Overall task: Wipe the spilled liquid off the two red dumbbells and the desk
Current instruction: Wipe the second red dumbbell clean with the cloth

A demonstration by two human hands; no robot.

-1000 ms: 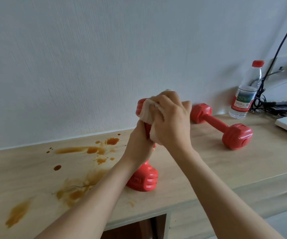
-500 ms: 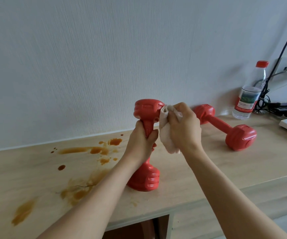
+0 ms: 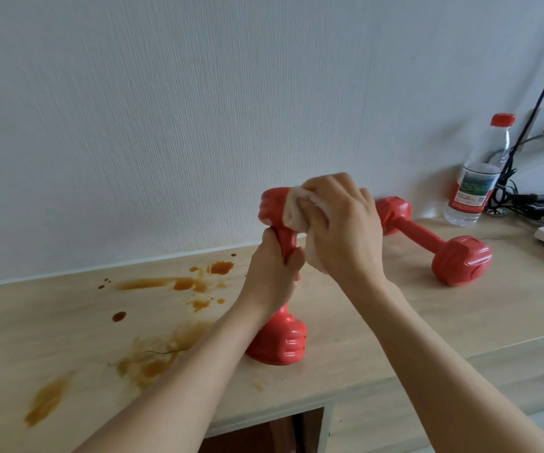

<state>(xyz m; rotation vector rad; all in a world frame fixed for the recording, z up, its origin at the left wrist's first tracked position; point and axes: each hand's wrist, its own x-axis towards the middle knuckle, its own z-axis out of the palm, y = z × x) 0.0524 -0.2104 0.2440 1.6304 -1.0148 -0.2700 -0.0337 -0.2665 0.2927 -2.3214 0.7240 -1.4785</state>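
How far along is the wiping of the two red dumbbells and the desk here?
In hand: the left hand grips the handle of the upright red plastic dumbbell while the right hand presses a crumpled white tissue on its top head. Possibly done: the second red dumbbell lying by the wall shows no stains. Left: brown liquid spill across the light wooden desk.

Both dumbbells, the upright one [image 3: 275, 341] and the one lying on its side [image 3: 460, 263], look like glossy, smooth red plastic that catches the light. The surface [image 3: 395, 322] is pale matt wood grain, smeared with shiny wet brown liquid [image 3: 153, 361], and the tissue [image 3: 297, 214] looks soft, crumpled and matt. The wall [image 3: 166, 109] has a finely ribbed matt texture, and the bottle [image 3: 473, 191] is clear plastic with a glossy red cap.
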